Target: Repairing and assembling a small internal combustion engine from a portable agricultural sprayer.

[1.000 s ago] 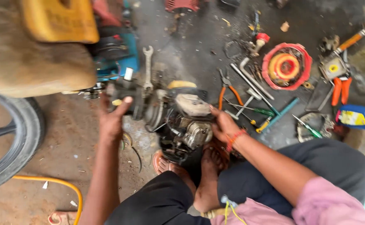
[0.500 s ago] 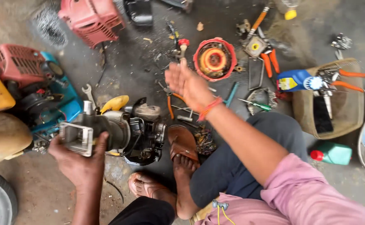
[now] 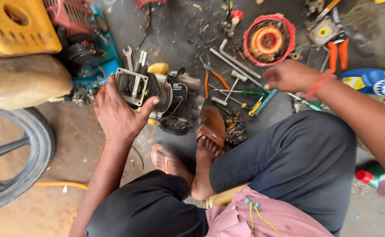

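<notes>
This is a small-engine repair workshop, worked at floor level. The stained, oily concrete floor [image 3: 179, 26] is strewn with hand tools: an open-ended spanner [image 3: 128, 55], orange-handled pliers [image 3: 213, 78], screwdrivers [image 3: 245, 93] and an L-shaped socket wrench [image 3: 234, 57]. A stripped small engine [image 3: 157, 94] stands among them, near a red round cover [image 3: 269, 39] and a red and blue machine [image 3: 85, 39]. A yellow plastic housing [image 3: 19, 26] and a tyre [image 3: 23, 158] lie at the left.
</notes>
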